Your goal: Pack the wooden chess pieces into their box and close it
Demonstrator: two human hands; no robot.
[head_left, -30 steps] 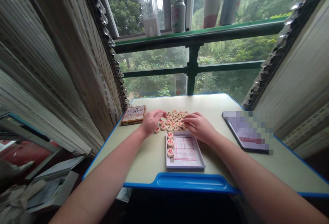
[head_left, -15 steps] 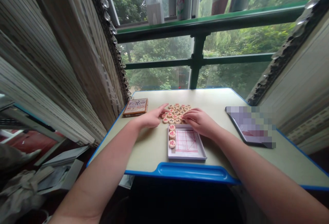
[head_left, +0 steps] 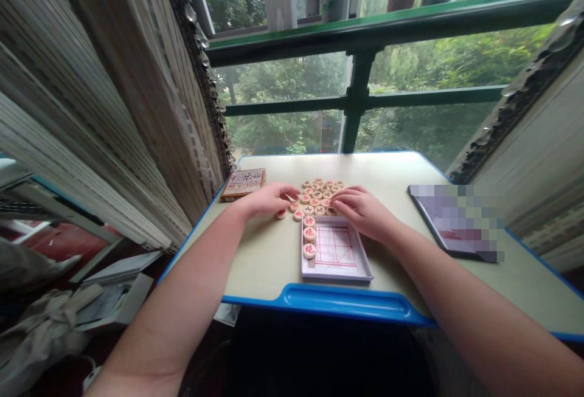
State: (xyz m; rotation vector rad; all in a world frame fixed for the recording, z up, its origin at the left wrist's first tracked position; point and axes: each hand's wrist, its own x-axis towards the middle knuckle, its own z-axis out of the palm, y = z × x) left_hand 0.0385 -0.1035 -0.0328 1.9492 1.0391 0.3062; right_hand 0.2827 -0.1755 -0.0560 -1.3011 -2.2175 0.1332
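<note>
Round wooden Chinese chess pieces [head_left: 314, 202] with red and dark characters lie flat in a cluster on the table. My left hand [head_left: 274, 198] is at the cluster's left side, fingers apart and curved, the tips near the edge pieces. Below it lies a single chess piece [head_left: 281, 214], partly covered by the hand. My right hand [head_left: 358, 207] rests at the right edge of the cluster, fingers extended against the pieces and hiding some; I see nothing held in it. In front stands a shallow white box tray [head_left: 337, 276] with three red chess pieces [head_left: 309, 234] along its left wall.
A brown patterned box lid [head_left: 245, 183] lies at the table's left edge. At the right is a dark-framed tablet [head_left: 449, 224], its screen blurred. The table [head_left: 260, 263] has a blue rim and a front trough [head_left: 347, 303]. A window with green bars stands behind; curtains hang both sides.
My left hand has lifted and drawn back slightly, and a chess piece now shows beneath it, apart from the cluster. My right hand stays by the pieces. The camera view has shifted a little.
</note>
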